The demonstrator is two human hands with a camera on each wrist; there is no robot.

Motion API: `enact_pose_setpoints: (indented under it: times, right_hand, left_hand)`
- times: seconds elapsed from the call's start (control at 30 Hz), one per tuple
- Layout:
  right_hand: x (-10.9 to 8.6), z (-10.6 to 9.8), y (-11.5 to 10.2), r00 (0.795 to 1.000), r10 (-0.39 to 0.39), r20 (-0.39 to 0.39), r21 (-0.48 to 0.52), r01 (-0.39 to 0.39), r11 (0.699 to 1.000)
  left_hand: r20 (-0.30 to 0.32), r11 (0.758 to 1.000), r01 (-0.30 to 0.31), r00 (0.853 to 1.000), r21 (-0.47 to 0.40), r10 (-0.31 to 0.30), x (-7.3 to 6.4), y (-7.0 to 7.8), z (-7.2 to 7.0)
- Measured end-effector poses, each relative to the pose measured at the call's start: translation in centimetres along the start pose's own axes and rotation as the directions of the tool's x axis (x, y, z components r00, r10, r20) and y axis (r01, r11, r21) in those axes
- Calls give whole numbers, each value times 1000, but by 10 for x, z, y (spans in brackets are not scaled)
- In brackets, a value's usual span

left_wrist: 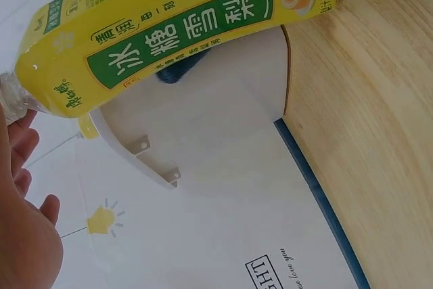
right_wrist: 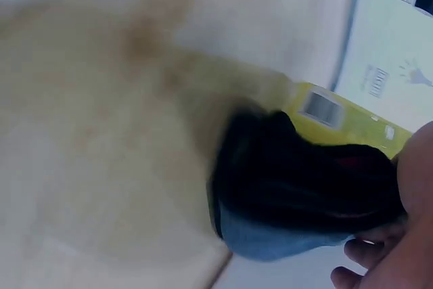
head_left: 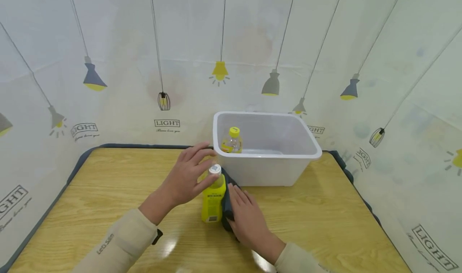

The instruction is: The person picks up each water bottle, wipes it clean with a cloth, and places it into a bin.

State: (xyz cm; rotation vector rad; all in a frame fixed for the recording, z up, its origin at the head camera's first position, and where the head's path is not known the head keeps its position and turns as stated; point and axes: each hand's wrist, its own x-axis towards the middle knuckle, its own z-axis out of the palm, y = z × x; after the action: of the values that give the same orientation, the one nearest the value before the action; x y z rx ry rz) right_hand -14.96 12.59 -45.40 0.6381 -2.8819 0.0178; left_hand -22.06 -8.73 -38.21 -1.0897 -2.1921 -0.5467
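A yellow drink bottle (head_left: 213,203) with a white cap stands upright on the table, its green label panel showing in the left wrist view. My left hand (head_left: 189,172) holds it by the neck, thumb in front and fingers behind the cap. Against the bottle's right side is a dark blue fabric thing (head_left: 227,203), soft and pouch-like; its exact kind is unclear. My right hand (head_left: 249,219) grips this fabric between thumb and fingers. In the right wrist view the dark fabric (right_wrist: 304,181) hides much of the bottle (right_wrist: 331,113).
Behind the hands, a white plastic bin (head_left: 267,168) stands at the back of the wooden table (head_left: 126,185). Inside its left end is a clear bottle with a yellow cap (head_left: 234,132). A patterned cloth wall (head_left: 126,64) encloses the table's back and sides.
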Motion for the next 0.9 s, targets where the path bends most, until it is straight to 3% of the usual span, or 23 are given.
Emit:
enact_pose_setpoints:
  times: [0.1, 0.4, 0.6, 0.73, 0.9]
  right_hand:
    - [-2, 10, 0, 998, 11, 70, 12, -12, 1000]
    - [-9, 27, 2, 974, -27, 224, -110, 53, 993]
    - [-10, 33, 6, 967, -51, 249, -166, 95, 982]
    - [-9, 35, 11, 969, -38, 246, -101, 65, 993]
    - [-8, 27, 18, 985, -3, 171, -8, 5, 1000]
  left_hand:
    - [15, 1000, 9, 1000, -1, -9, 0, 0, 1]
    - [43, 1000, 26, 999, 9, -26, 0, 0, 0]
    - [47, 1000, 28, 998, 11, -29, 1, 1, -1]
    - [52, 999, 30, 998, 16, -31, 1, 2, -1]
    - [54, 999, 33, 998, 32, -35, 1, 1, -2]
